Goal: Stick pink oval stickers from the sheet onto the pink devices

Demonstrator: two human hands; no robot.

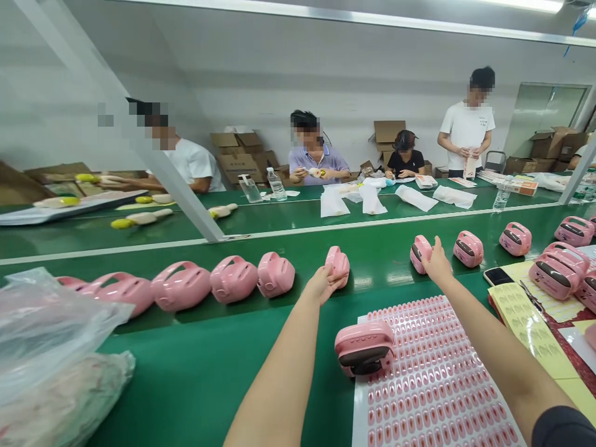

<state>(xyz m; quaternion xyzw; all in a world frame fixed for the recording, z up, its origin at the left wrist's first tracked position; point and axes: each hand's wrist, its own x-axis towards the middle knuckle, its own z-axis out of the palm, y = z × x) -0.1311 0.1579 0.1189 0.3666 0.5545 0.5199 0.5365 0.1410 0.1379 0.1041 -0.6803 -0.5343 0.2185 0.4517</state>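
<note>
My left hand (320,285) is closed around the lower part of a pink plastic casing with a top handle (339,262), which stands on the green work surface. Further right, my right hand (438,266) has its fingers apart beside another pink casing (419,253); it seems to touch that casing's near side. Between my forearms lies a sheet of oval pink stickers (433,366). On the sheet's left edge rests a pink casing with a dark front panel (365,351).
Several pink casings (181,287) line up at left, others (514,239) at right. Clear plastic bags (51,347) fill the left corner. A phone (497,277) and yellow sticker sheets (526,323) lie at right. Co-workers (319,158) are across the bench, beyond a slanted white post (172,161).
</note>
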